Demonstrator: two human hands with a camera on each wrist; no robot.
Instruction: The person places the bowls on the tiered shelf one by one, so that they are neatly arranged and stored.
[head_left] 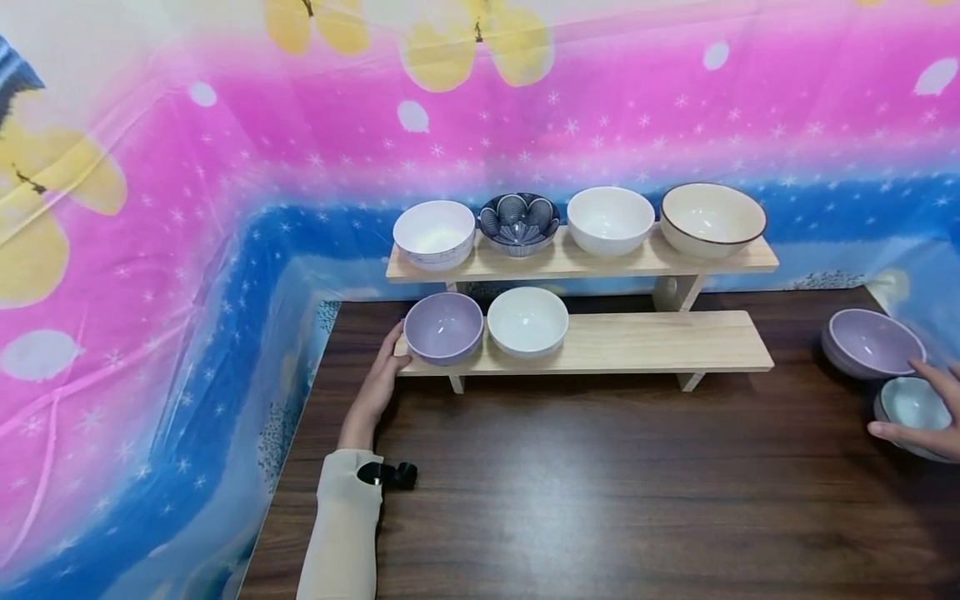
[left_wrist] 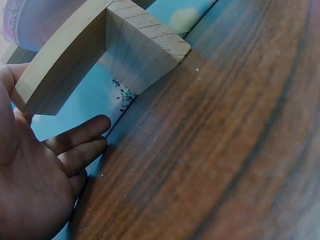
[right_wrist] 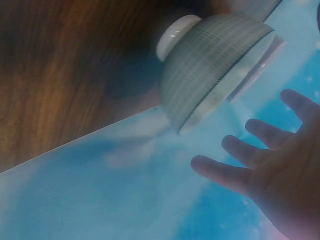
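Note:
My left hand (head_left: 381, 379) holds the left end of the lower board (head_left: 660, 343) of a wooden display rack. In the left wrist view, thumb and forefinger pinch the board end (left_wrist: 42, 97) while the other fingers stretch out below it. A purple bowl (head_left: 444, 329) sits on the board beside this hand, with a white bowl (head_left: 528, 322) to its right. At the far right, my right hand (head_left: 937, 412) is spread over a small pale green bowl (head_left: 911, 404). The right wrist view shows its fingers (right_wrist: 220, 172) extended, apart from the bowl's rim.
On the upper board (head_left: 502, 268) stand a white bowl with a patterned base (head_left: 435, 237), a dark blue patterned bowl (head_left: 519, 223), a plain white bowl (head_left: 611, 221) and a cream bowl with a brown rim (head_left: 712, 219). Another purple bowl (head_left: 873, 343) stands behind the green one on the wooden table (head_left: 562, 492).

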